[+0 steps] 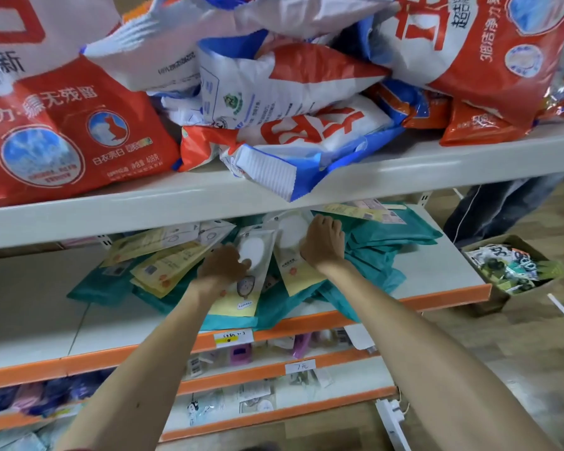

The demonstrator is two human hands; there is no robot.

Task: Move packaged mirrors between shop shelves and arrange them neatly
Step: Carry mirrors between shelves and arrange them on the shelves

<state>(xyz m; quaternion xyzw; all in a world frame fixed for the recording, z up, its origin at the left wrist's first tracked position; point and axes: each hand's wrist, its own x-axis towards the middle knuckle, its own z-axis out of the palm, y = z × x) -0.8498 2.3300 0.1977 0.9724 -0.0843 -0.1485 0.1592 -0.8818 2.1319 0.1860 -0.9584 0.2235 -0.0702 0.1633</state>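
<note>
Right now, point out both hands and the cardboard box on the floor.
left hand (pixel 223 266), head view, back of the hand.
right hand (pixel 323 242), head view, back of the hand.
cardboard box (pixel 492 304), head view, front wall.

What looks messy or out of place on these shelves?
The detergent bags on the top shelf lie in a tumbled heap, one hanging over its edge. Below, packaged mirrors and teal packets are strewn crookedly where the left hand and right hand grip two mirrors.

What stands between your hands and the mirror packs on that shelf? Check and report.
Nothing visible does. The left hand grips one mirror pack and the right hand holds a second pack. A washing powder bag overhangs the upper shelf, clear of both hands.
</note>
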